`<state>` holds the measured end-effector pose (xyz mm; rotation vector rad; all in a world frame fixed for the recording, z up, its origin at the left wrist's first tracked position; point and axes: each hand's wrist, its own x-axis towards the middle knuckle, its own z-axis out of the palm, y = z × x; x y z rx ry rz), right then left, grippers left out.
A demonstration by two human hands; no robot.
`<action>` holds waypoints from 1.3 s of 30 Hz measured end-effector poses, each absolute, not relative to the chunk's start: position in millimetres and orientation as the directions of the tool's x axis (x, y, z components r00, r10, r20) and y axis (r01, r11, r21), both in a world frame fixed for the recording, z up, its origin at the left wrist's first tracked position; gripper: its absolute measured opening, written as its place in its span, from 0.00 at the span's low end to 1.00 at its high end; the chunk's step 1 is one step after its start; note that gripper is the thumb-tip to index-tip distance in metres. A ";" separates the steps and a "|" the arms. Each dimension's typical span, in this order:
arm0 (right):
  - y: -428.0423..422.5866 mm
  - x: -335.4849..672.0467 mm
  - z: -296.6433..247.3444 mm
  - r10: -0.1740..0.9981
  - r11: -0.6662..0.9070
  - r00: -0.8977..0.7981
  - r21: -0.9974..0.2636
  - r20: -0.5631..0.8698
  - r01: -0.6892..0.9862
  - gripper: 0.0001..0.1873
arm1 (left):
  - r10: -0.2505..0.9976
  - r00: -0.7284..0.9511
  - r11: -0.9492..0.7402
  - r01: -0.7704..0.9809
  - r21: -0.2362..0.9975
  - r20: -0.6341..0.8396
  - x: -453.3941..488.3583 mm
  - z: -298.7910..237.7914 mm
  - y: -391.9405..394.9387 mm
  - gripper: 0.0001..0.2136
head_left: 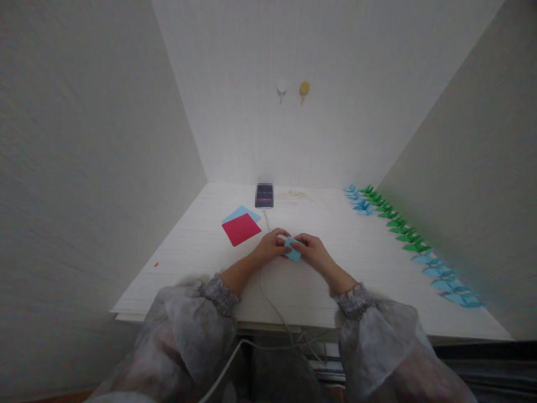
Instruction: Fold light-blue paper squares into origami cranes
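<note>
A small folded piece of light blue paper point(293, 253) is held just above the white table by both hands. My left hand point(271, 246) pinches its left edge between thumb and fingers. On the other side, my right hand point(312, 249) grips the upper right part, its thumb lying on the paper. To the left of my hands lies a red paper sheet point(241, 229), partly covering a light blue sheet point(239, 211). How the paper is folded underneath is hidden by my fingers.
A phone point(264, 196) stands near the back wall with a white cable point(267, 291) running to the front edge. Rows of green paper cranes point(398, 223) and blue paper cranes point(444, 275) line the right side. Two hooks, one yellow point(304, 88), hang on the wall.
</note>
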<state>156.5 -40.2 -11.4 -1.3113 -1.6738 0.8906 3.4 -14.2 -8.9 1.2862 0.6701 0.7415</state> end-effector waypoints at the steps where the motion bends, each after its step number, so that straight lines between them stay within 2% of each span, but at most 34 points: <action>1: -40.3 156.1 -11.6 0.976 0.207 -0.141 -0.897 0.165 0.389 0.11 | 0.793 0.609 0.108 -0.111 0.988 -0.018 3.5 -9.3 -14.5 0.21; 10: -43.4 153.5 -9.9 0.986 0.152 -0.102 -0.948 0.129 0.278 0.10 | 0.743 0.669 0.066 -0.079 0.995 0.004 5.9 -8.9 -17.1 0.22; 17: -43.1 152.8 -8.5 0.981 0.190 -0.098 -0.903 0.165 0.384 0.11 | 0.764 0.645 0.081 -0.082 0.993 -0.009 5.4 -12.0 -14.2 0.22; 23: -39.2 158.9 -14.3 0.986 0.165 -0.111 -0.856 0.127 0.490 0.11 | 0.838 0.544 0.078 -0.202 0.976 0.045 2.3 -13.1 -11.3 0.21; 28: -40.5 157.9 -15.6 0.993 0.100 -0.100 -0.916 0.066 0.388 0.08 | 0.878 0.473 0.033 -0.218 0.975 0.076 1.6 -12.5 -10.1 0.19; 34: -42.2 157.3 -11.6 0.993 0.058 -0.113 -0.968 0.030 0.244 0.08 | 0.850 0.522 0.009 -0.163 0.987 0.079 -0.6 -7.6 -11.7 0.14; 35: -42.6 157.0 -10.7 0.992 0.073 -0.115 -0.977 0.050 0.201 0.09 | 0.851 0.520 0.012 -0.153 0.988 0.070 -1.0 -6.7 -11.7 0.14; 37: -43.9 156.1 -8.2 0.986 0.135 -0.112 -0.981 0.120 0.140 0.19 | 0.868 0.494 0.017 -0.146 0.989 0.058 -1.5 -4.6 -11.5 0.14; 39: -45.8 155.7 -5.1 0.972 0.225 -0.104 -0.962 0.211 0.155 0.25 | 0.886 0.461 0.030 -0.172 0.985 0.054 -1.6 -2.3 -11.5 0.14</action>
